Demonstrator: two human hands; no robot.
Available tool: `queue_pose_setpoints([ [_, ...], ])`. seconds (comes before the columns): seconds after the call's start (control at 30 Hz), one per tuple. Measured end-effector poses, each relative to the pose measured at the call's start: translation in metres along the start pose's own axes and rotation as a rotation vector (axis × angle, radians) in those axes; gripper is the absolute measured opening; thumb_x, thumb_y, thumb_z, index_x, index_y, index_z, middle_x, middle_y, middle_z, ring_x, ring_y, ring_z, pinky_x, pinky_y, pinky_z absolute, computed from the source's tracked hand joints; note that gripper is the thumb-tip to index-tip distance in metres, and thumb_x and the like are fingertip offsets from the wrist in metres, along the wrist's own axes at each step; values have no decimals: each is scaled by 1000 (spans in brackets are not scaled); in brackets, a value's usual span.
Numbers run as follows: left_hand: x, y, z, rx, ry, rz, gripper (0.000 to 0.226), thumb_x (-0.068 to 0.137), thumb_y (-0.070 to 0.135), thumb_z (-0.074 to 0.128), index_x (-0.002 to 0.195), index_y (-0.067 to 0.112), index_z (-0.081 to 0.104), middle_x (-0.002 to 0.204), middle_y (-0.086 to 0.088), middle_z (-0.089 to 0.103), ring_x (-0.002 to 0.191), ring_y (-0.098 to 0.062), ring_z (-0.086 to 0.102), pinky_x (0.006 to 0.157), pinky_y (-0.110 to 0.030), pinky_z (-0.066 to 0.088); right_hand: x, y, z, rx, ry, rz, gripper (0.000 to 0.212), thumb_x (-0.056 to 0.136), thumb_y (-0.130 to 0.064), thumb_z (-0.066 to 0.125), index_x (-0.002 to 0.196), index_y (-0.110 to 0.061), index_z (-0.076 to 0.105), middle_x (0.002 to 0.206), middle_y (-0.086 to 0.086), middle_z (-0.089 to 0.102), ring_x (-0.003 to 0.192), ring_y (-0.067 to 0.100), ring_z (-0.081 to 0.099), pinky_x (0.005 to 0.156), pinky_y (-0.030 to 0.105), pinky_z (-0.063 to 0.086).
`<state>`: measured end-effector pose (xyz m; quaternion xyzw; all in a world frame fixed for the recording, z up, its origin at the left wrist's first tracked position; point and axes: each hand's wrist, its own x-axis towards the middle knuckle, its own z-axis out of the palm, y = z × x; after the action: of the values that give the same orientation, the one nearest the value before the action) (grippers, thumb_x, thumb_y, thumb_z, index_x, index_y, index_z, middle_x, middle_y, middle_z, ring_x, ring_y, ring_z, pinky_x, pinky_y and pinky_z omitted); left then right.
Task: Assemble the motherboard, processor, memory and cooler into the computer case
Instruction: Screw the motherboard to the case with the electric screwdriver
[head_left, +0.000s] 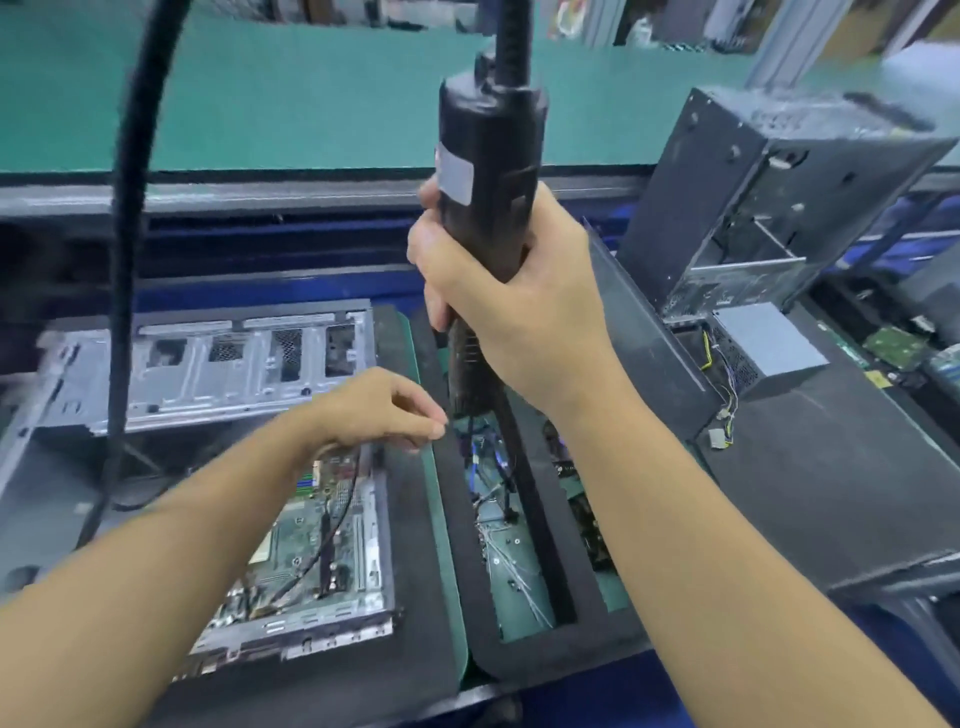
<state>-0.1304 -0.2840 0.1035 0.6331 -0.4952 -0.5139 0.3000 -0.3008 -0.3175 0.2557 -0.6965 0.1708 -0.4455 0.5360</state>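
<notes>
Our right hand (519, 306) clamps the black cylindrical electric screwdriver (488, 156), upright. Our left hand (379, 410), fingertips pinched together beside its lower end, is nearer the green motherboard (311, 545) lying flat below-left in the grey metal case (208, 374).

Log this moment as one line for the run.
right hand: grips screwdriver upright | left hand: fingertips pinched, contents unclear, above motherboard
</notes>
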Motion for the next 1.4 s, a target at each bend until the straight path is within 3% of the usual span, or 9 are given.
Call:
queue_pose_setpoints([
  [0.13, -45, -26, -50, 158, 8, 83, 8, 75, 30, 82, 78, 26, 77, 74, -1, 74, 67, -11, 69, 62, -16, 52, 12, -6, 60, 78, -18, -29, 27, 89, -8, 65, 99, 12, 51, 74, 25, 56, 52, 23, 55, 57, 42, 49],
  [0.27, -75, -57, -68, 299, -31, 111, 10, 73, 32, 84, 77, 29, 75, 68, 7, 72, 60, -2, 64, 58, -10, 45, 11, 6, 105, 116, 0, 20, 25, 89, -11, 65, 99, 8, 52, 75, 23, 56, 53, 25, 55, 56, 39, 50],
  [0.4, -88, -80, -74, 317, 26, 154, 13, 71, 34, 85, 71, 32, 73, 65, 13, 70, 56, 0, 62, 55, -6, 41, 6, 16, 130, 118, 11, 14, 10, 89, -12, 64, 96, -9, 57, 77, 15, 57, 55, 24, 55, 58, 35, 50],
  [0.6, -92, -98, -76, 437, 74, 280, 16, 73, 38, 83, 68, 34, 69, 68, 25, 67, 66, 3, 65, 59, -7, 44, 5, 23, 149, 93, 54, 13, 11, 90, -12, 63, 99, -9, 57, 76, 9, 59, 53, 22, 56, 59, 29, 50],
  [0.83, -81, -110, -72, 573, 72, 339, 29, 76, 44, 79, 63, 26, 61, 63, 13, 63, 61, -5, 60, 54, -15, 45, 7, 23, 155, 69, 71, 8, 14, 88, -18, 64, 98, -10, 57, 75, 4, 60, 53, 21, 58, 59, 28, 50],
  [0.93, -79, -111, -69, 576, 93, 357, 27, 77, 45, 78, 67, 23, 64, 66, 10, 66, 64, -6, 63, 59, -23, 50, 7, 24, 154, 74, 75, 7, 12, 89, -15, 64, 97, -10, 56, 75, 6, 59, 52, 20, 58, 58, 28, 50],
  [1.13, -81, -111, -70, 562, 120, 398, 24, 78, 33, 80, 66, 35, 59, 64, 18, 61, 66, -1, 61, 59, -10, 45, 7, 24, 151, 68, 65, 21, 9, 91, -7, 62, 98, -8, 56, 75, 7, 58, 53, 19, 56, 58, 27, 49],
  [1.27, -80, -113, -68, 531, 135, 409, 17, 77, 33, 81, 70, 27, 66, 66, 17, 64, 68, 0, 62, 60, -8, 45, 6, 24, 149, 69, 79, 20, 9, 91, -6, 62, 97, -6, 56, 75, 7, 58, 53, 19, 56, 58, 27, 49],
  [1.4, -78, -114, -65, 548, 148, 418, 24, 77, 38, 80, 65, 29, 60, 63, 16, 61, 64, -3, 60, 58, -10, 44, 6, 24, 147, 60, 89, 21, 11, 91, -7, 63, 98, -3, 55, 74, 7, 59, 53, 19, 58, 59, 28, 49],
])
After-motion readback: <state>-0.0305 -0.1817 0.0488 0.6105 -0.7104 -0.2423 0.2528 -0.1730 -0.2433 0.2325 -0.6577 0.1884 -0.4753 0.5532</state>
